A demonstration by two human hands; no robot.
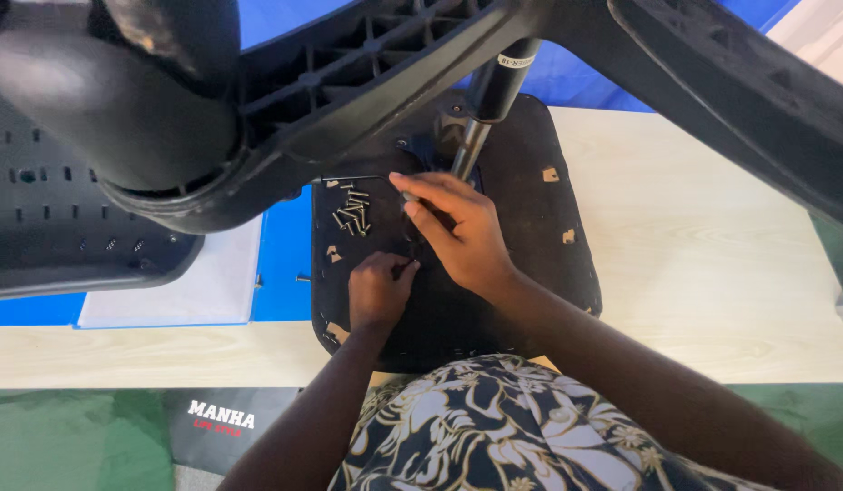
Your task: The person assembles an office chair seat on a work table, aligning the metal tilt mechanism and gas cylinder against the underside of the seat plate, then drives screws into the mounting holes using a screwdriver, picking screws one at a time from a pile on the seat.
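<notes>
An upturned black chair seat [531, 227] lies on a pale wooden table [712, 255], underside up. A gas-lift column [481, 118] rises from its middle into a black star-shaped chair base [367, 82] that fills the top of the view. My right hand [462, 232] rests on the seat beside the column's foot, fingers stretched toward a small metal part; whether it grips anything is unclear. My left hand [378, 289] is curled in a fist on the seat just below, fingertips pressed to the surface. A heap of several silver screws [351, 211] lies left of both hands.
A black perforated chair back [49, 227] lies at the left over a white sheet [194, 282] and a blue board [285, 255]. A castor [103, 100] hangs at the upper left. Green floor [67, 436] shows below the table edge.
</notes>
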